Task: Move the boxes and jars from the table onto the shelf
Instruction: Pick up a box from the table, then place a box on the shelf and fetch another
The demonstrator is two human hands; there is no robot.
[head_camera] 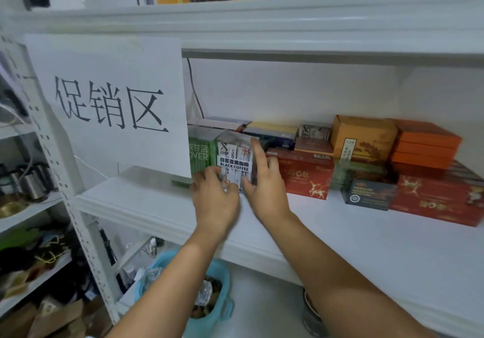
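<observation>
Placement of the clear plastic box of black-coffee sachets (pixel 234 159) is at its last stage. The box stands upright on the white shelf board (pixel 146 198), between the green carton (pixel 200 151) on its left and the red carton with gold deer print (pixel 303 172) on its right, close to both. The left hand (pixel 214 193) grips the lower left front corner with curled fingers. The right hand (pixel 264 180) clasps the right edge, thumb on the front face, index finger extended up the side. Neither hand has let go, so I judge this item as seated but not yet released. Work already done, as far as I can read it: the same board carries further cartons to the right, including a dark blue box (pixel 369 195) and a stack of flat orange boxes (pixel 424 143). I can make out no jar among them. The table is out of view, so I cannot tell how many boxes or jars are left. Bare board in front of the row suggests room for more. A white paper sign with black characters (pixel 104 101) hangs at the left.
</observation>
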